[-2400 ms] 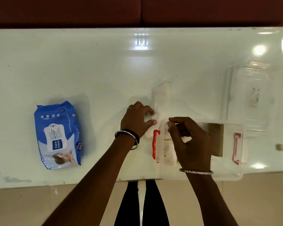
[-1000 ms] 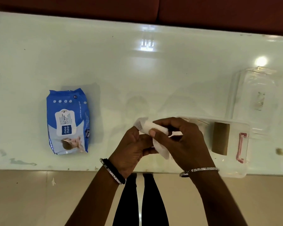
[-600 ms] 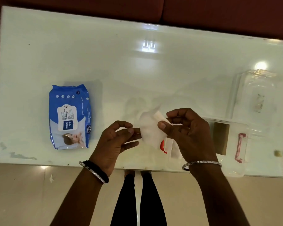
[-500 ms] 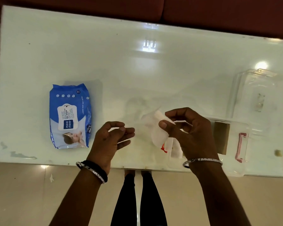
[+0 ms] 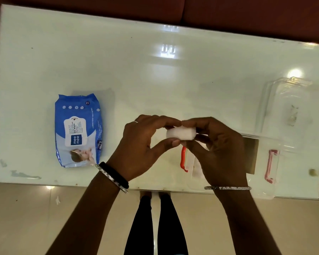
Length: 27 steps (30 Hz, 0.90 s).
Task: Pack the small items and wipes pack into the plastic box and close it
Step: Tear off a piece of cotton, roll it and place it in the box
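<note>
Both hands hold a small white folded cloth [image 5: 180, 133] in the air above the table's near edge. My left hand [image 5: 142, 148] pinches its left end and my right hand [image 5: 217, 150] grips its right end. Under my right hand lies the clear plastic box [image 5: 261, 184] with red latches [image 5: 183, 159]; a brown item [image 5: 250, 155] lies inside it. The blue wipes pack [image 5: 78, 131] lies flat on the table to the left. The clear lid [image 5: 287, 111] rests at the right, beyond the box.
The white glossy table [image 5: 155, 80] shows bright light reflections. Its near edge runs just under my wrists, and the box overhangs it slightly. A dark red surface lies beyond the far edge. My legs and tiled floor are below.
The white cloth hung loose and unfolded from my right hand half a second ago. My left hand has come back to it, and the cloth is now a compact folded bundle between both hands.
</note>
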Motion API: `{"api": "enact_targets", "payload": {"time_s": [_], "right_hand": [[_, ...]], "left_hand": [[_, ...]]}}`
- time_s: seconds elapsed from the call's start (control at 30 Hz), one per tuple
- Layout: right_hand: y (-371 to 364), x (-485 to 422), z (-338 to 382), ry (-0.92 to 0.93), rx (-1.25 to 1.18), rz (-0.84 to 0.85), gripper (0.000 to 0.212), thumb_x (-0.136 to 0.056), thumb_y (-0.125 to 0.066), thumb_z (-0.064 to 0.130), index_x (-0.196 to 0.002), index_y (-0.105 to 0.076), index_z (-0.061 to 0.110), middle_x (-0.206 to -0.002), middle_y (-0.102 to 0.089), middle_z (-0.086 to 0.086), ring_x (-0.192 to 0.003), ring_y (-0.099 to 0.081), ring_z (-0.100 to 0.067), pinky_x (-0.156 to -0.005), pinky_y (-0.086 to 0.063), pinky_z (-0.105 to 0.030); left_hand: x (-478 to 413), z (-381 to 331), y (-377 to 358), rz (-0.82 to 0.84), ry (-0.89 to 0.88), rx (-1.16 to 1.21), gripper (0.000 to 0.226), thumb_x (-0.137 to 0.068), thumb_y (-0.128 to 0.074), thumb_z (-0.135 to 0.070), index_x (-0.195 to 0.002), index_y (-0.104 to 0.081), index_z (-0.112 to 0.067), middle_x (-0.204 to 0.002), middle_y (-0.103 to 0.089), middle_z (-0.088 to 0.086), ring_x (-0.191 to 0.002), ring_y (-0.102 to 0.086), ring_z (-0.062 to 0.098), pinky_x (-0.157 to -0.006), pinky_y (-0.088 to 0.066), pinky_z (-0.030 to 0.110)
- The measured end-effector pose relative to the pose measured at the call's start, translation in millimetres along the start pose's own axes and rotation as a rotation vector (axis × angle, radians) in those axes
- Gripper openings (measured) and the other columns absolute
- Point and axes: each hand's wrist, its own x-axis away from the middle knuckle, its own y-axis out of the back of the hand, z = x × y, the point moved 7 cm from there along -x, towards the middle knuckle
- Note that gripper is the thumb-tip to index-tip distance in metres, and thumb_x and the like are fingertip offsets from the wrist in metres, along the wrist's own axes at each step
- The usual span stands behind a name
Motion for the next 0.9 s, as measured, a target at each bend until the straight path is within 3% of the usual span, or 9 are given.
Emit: {"api": "enact_targets", "payload": {"time_s": [0.07, 0.1, 0.23, 0.4, 0.57, 0.7, 0.77, 0.83, 0.9], "right_hand": [[-3, -2, -1, -0.015, -0.048, 0.020, 0.040, -0.076, -0.080, 0.001, -0.103, -0.067, 0.027, -0.098, -0.072, 0.018, -0.093, -0.071, -0.005, -0.081, -0.057, -0.019], [-4, -2, -3, -0.033, -0.078, 0.033, 0.043, -0.075, -0.080, 0.000, -0.107, -0.066, 0.026, -0.099, -0.072, 0.016, -0.093, -0.071, -0.006, -0.081, -0.057, -0.019], [-16, -3, -10, -0.132, -0.093, 0.163, 0.044, -0.078, -0.075, -0.001, -0.113, -0.066, 0.023, -0.090, -0.077, 0.007, -0.080, -0.073, -0.011, -0.082, -0.060, -0.031], [-22, 2, -17, -0.175, 0.097, 0.272, 0.034, -0.083, -0.067, 0.003, -0.100, -0.073, 0.032, -0.083, -0.074, 0.012, -0.077, -0.068, -0.008, -0.083, -0.057, -0.039], [-11, -4, -10, -0.183, 0.069, 0.136, 0.030, -0.081, -0.074, 0.030, -0.110, -0.069, 0.030, -0.105, -0.070, 0.014, -0.095, -0.066, -0.005, -0.086, -0.057, -0.037], [-22, -12, 9, -0.055, 0.001, 0.136, 0.055, -0.078, -0.076, 0.038, -0.128, -0.058, 0.026, -0.119, -0.066, 0.016, -0.115, -0.061, -0.002, -0.093, -0.053, -0.025], [-31, -16, 17, 0.033, -0.004, 0.176, 0.053, -0.080, -0.078, 0.030, -0.129, -0.058, 0.021, -0.120, -0.066, 0.014, -0.116, -0.062, -0.003, -0.096, -0.051, -0.025], [-36, -20, 18, 0.073, -0.048, 0.191, 0.042, -0.081, -0.078, 0.020, -0.121, -0.064, 0.015, -0.113, -0.070, 0.008, -0.107, -0.067, -0.006, -0.096, -0.054, -0.030], [-38, -22, 14, 0.044, -0.149, 0.189, 0.033, -0.081, -0.078, 0.012, -0.112, -0.068, 0.010, -0.107, -0.073, 0.003, -0.096, -0.071, -0.012, -0.089, -0.057, -0.032]], "left_hand": [[-1, 3, 2, 0.012, 0.032, 0.115, 0.033, -0.082, -0.065, -0.045, -0.113, -0.060, -0.037, -0.107, -0.063, -0.025, -0.105, -0.054, -0.006, -0.091, -0.038, 0.006], [-1, 5, 2, 0.008, 0.060, 0.183, 0.032, -0.080, -0.065, -0.044, -0.111, -0.061, -0.035, -0.106, -0.065, -0.023, -0.104, -0.057, -0.005, -0.091, -0.038, 0.004], [3, 17, 4, -0.055, 0.203, 0.527, 0.031, -0.075, -0.070, -0.031, -0.105, -0.066, -0.023, -0.102, -0.072, -0.008, -0.097, -0.066, 0.005, -0.089, -0.050, 0.019], [5, 28, 11, -0.145, 0.302, 0.718, 0.030, -0.078, -0.068, -0.019, -0.108, -0.066, -0.014, -0.101, -0.074, -0.008, -0.095, -0.067, 0.000, -0.078, -0.051, 0.011], [4, 29, 22, -0.155, 0.329, 0.472, 0.031, -0.082, -0.072, -0.020, -0.112, -0.067, -0.021, -0.118, -0.069, -0.011, -0.117, -0.060, 0.006, -0.105, -0.044, 0.034], [3, 10, 36, -0.174, 0.150, 0.096, 0.024, -0.083, -0.071, -0.028, -0.107, -0.067, -0.025, -0.104, -0.070, -0.018, -0.101, -0.062, 0.000, -0.081, -0.046, 0.010], [5, 3, 40, -0.166, 0.080, 0.037, 0.025, -0.085, -0.070, -0.027, -0.109, -0.068, -0.024, -0.103, -0.070, -0.017, -0.099, -0.062, -0.003, -0.082, -0.039, 0.001], [6, 0, 45, -0.175, 0.044, 0.022, 0.026, -0.085, -0.070, -0.024, -0.111, -0.067, -0.023, -0.103, -0.069, -0.018, -0.098, -0.061, -0.005, -0.084, -0.039, 0.001], [8, 5, 47, -0.178, 0.077, 0.103, 0.029, -0.086, -0.070, -0.023, -0.114, -0.063, -0.024, -0.099, -0.071, -0.015, -0.097, -0.065, 0.001, -0.084, -0.050, 0.015]]}}
